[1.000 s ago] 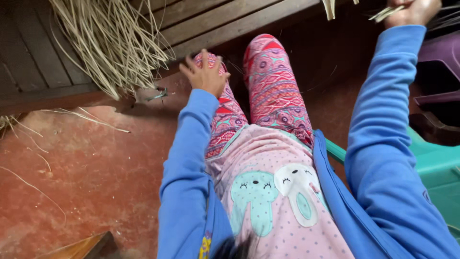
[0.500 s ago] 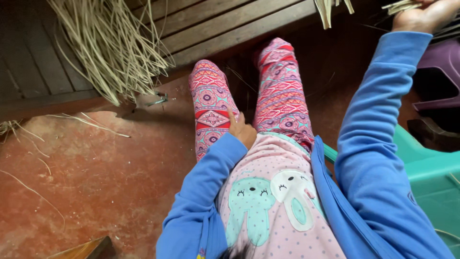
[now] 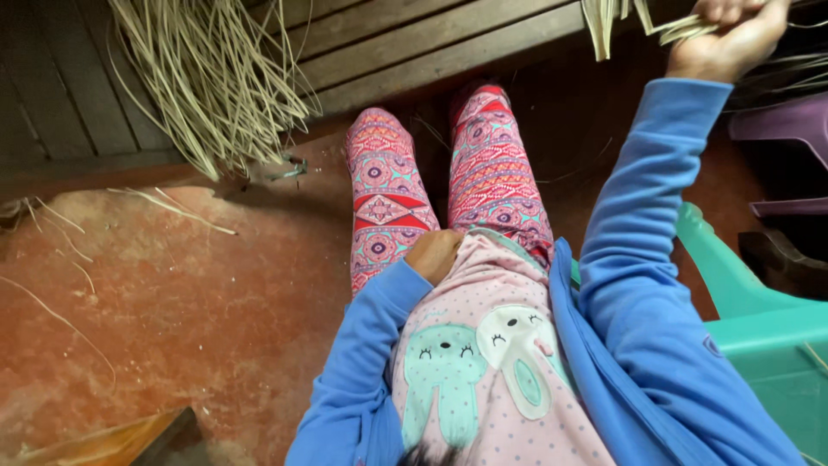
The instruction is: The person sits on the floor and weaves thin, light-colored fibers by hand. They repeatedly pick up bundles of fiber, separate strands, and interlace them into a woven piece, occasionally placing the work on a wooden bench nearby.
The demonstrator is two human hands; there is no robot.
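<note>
The left hand (image 3: pixel 434 255) had come back from the knee, where it lay a second before, and rested curled against the hem of the pink shirt (image 3: pixel 483 362) at the lap; its grip was empty as far as could be seen, the fingers tucked under so their spread could not be told. The right hand (image 3: pixel 729 39) had stayed high at the far right, its grip closed tight around a bunch of pale straw strips (image 3: pixel 673 26), with loose ends hanging just left of the fist. That shift suggested the work with the strips rested on the right hand alone at this moment, the left being idle.

Well to the left of the left hand, a large bundle of dry straw (image 3: pixel 216 78) hung over the dark wooden boards (image 3: pixel 414 43), and stray stalks lay on the red floor (image 3: pixel 172 302). Below the right hand, beside the blue sleeve (image 3: pixel 642 224), stood a green plastic chair (image 3: pixel 759 328); a purple stool (image 3: pixel 780 129) stood further right. No packages, labels or signs were in view, only the printed animal figures on the shirt.
</note>
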